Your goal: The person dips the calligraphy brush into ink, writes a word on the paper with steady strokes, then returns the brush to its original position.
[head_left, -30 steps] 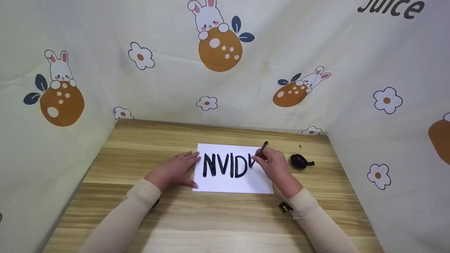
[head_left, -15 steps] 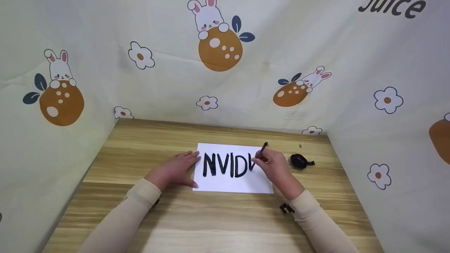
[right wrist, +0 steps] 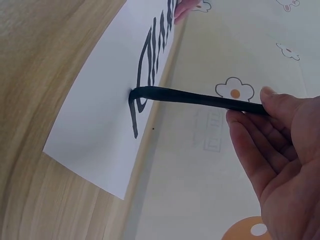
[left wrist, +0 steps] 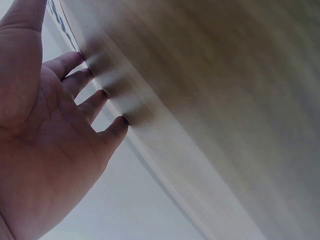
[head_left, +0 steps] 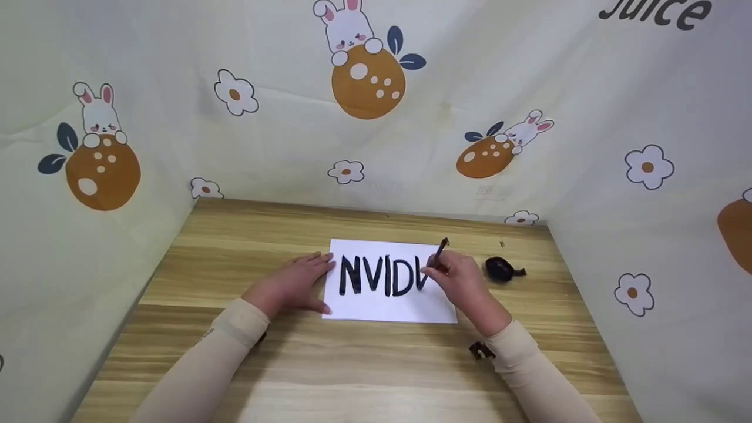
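A white sheet of paper (head_left: 382, 309) lies on the table, bearing the black letters NVID and one further stroke to their right. My right hand (head_left: 461, 276) pinches a dark, slender brush (head_left: 437, 252) between thumb and fingers. In the right wrist view, the bent black tip of the brush (right wrist: 200, 98) touches the paper (right wrist: 95, 115) at one end of that stroke. My left hand (head_left: 296, 285) rests at the paper's left edge with its fingers spread. Seen from the left wrist, that hand (left wrist: 55, 125) has extended fingertips on the surface and grips nothing.
Right of my right hand stands a small round black dish (head_left: 499, 269) with a short handle. A tiny dark speck (head_left: 502, 244) lies behind it. The wooden table (head_left: 364, 376) is enclosed at the back and sides by a printed cloth (head_left: 282, 141).
The brush tip has drawn slightly toward me, and the stroke beside the D is longer. My right forearm has shifted a little nearer. My left hand and the paper stay in place.
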Tool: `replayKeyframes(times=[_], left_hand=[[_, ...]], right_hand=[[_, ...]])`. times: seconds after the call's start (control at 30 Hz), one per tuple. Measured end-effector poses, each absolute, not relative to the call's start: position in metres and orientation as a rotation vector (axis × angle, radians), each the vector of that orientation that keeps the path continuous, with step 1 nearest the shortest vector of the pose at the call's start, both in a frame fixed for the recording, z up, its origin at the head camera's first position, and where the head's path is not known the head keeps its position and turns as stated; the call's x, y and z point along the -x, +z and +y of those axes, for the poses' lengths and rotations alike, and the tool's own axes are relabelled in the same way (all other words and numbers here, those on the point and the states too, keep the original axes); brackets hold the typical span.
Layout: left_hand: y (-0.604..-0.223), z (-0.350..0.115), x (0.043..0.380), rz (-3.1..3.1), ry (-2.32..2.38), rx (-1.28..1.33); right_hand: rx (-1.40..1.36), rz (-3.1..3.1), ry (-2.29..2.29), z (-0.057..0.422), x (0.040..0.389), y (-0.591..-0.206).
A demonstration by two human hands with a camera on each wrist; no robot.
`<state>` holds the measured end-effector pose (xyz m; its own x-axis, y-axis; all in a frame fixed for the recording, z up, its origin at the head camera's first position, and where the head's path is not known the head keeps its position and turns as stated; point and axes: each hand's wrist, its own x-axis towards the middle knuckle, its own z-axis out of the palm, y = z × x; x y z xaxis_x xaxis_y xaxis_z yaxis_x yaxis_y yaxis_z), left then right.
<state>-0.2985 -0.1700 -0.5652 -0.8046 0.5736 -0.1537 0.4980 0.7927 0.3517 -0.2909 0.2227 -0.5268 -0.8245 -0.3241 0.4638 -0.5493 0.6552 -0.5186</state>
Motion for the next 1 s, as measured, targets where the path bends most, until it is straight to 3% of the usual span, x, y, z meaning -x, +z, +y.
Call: replayKeyframes(times=[1.0], left_hand=[[-0.5642, -0.1703, 0.2981, 2.724, 0.440, -0.828]], right_hand=[[-0.752, -2.603, 0.991, 0.2234, 0.2838, -0.5169]])
